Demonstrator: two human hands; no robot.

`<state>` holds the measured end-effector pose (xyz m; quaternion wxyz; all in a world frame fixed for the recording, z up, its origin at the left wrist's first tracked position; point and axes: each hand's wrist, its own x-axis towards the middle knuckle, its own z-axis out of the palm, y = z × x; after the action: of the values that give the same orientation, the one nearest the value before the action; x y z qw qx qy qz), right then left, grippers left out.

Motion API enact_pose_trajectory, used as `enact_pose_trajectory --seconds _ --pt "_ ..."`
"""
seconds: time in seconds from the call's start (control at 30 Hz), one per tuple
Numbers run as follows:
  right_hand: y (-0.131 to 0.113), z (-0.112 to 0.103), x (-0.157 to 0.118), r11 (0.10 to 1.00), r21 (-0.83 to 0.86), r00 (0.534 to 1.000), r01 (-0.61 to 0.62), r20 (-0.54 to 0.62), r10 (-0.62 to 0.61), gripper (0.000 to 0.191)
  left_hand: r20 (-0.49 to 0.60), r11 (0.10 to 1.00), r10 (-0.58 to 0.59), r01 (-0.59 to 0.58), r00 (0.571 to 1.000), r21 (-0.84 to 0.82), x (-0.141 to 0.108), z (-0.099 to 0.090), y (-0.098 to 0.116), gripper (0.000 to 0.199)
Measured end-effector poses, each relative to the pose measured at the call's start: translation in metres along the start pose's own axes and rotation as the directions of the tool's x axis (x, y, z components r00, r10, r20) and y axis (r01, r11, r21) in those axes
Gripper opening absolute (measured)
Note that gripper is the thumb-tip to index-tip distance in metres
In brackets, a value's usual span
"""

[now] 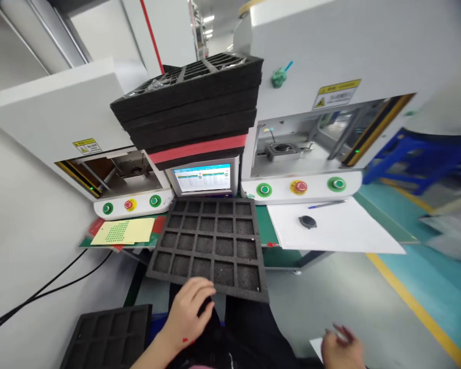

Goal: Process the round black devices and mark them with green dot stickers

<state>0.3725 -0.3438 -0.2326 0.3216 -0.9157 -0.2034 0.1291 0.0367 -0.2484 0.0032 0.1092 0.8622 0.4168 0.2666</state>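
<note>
My left hand (192,310) is at the front edge of a black foam tray (211,248), its fingers loosely bent and the thumb apart. Whether the fingertips touch the tray's edge is hard to tell. The tray has rows of square compartments and juts over the table edge toward my lap. Low on the right, my right hand (341,351) is smeared by motion. A white sheet-like thing (315,348) shows beside it; whether the fingers hold it is unclear. A round black part (308,221) with small lugs lies on the white paper (330,238).
A tall stack of black foam trays (192,107) sits above the monitor (202,179). White machines with buttons flank it, one fixture (282,149) at right. A pen (326,204), a yellow sticker sheet (123,231) and another foam tray (107,335) lie around.
</note>
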Motion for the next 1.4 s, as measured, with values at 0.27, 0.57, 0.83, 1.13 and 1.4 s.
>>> enact_pose_trajectory --seconds 0.27,0.57,0.83,1.13,1.4 --pt "-0.198 -0.036 0.126 0.926 0.071 0.928 0.371 -0.063 -0.368 0.034 0.164 0.935 0.256 -0.287 0.953 0.206 0.017 0.013 -0.047 0.013" --pt "-0.266 -0.022 0.143 0.953 0.208 0.942 0.219 0.209 -0.262 0.033 0.324 0.955 0.216 -0.268 0.921 0.124 0.018 0.04 -0.029 0.026" --pt "-0.29 -0.062 0.082 0.751 0.655 0.766 0.084 0.439 -0.469 0.062 0.422 0.964 0.257 -0.2 0.87 -0.175 0.038 0.022 -0.046 0.029" --pt "-0.369 0.022 -0.014 0.623 0.683 0.41 0.381 0.479 -0.776 0.045 0.475 0.937 0.348 -0.279 0.808 -0.211 0.032 0.041 -0.043 0.019" --pt "-0.424 0.139 -0.078 0.251 0.596 0.024 0.763 0.363 -0.932 0.035 0.45 0.909 0.407 -0.306 0.795 -0.283 0.027 0.049 -0.038 0.022"
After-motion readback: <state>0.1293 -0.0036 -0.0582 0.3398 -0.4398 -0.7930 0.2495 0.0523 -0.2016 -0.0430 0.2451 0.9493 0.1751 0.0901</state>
